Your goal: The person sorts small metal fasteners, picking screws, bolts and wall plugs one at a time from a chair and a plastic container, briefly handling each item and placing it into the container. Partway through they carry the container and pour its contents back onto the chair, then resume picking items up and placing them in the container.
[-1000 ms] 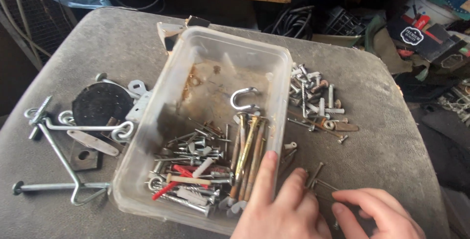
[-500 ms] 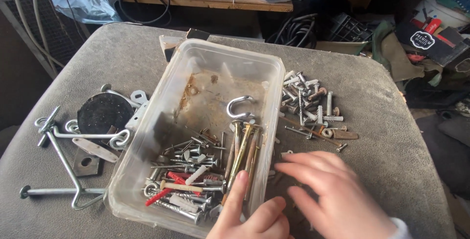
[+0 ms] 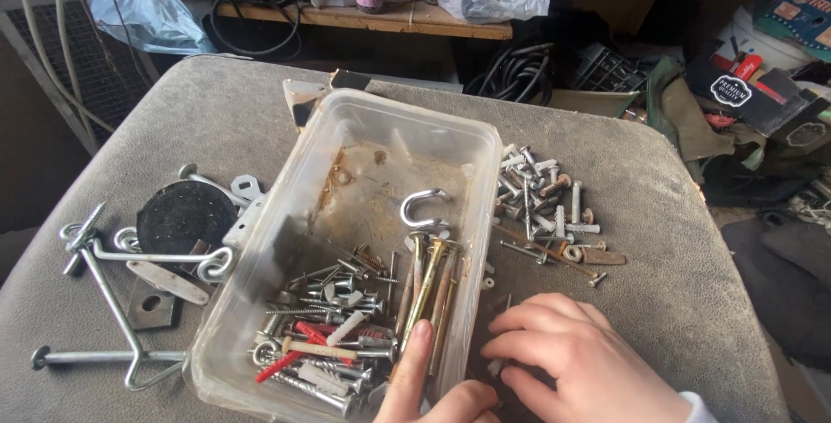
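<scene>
Nearest the camera, the left hand (image 3: 437, 388) rested at the near rim of the clear plastic tub (image 3: 485, 142), its index finger extended over the rim and touching the ends of the long brass-coloured bolts (image 3: 428, 289) inside; the hand grasped nothing, and its remaining fingers were cut off by the frame edge. Just beside it, the right hand (image 3: 576, 362) lay palm-down on the grey tabletop (image 3: 692, 241) outside the tub's right wall, fingers curled over small loose hardware; whether a piece was pinched under the fingertips could not be told. The tub held its contents bunched at the near end: screws, red and white wall plugs (image 3: 316, 345), and eye hooks, with a single steel hook (image 3: 424, 208) lying apart toward the rust-stained middle. To the right of the tub, a scattered pile of short bolts and anchors (image 3: 545, 202) lay on the tabletop. To the left lay a black round disc (image 3: 184, 215), flat metal plates, and long rods with looped ends (image 3: 112, 302). Beyond the table stood a wooden shelf (image 3: 389, 18) with bags and coiled cable. Risk assessment: the sharp screw points near the extended finger could prick it if pressed down. The light tub could slide or tip if the rim were loaded by the hand. Small pieces near the right hand could roll off the near table edge if swept carelessly.
</scene>
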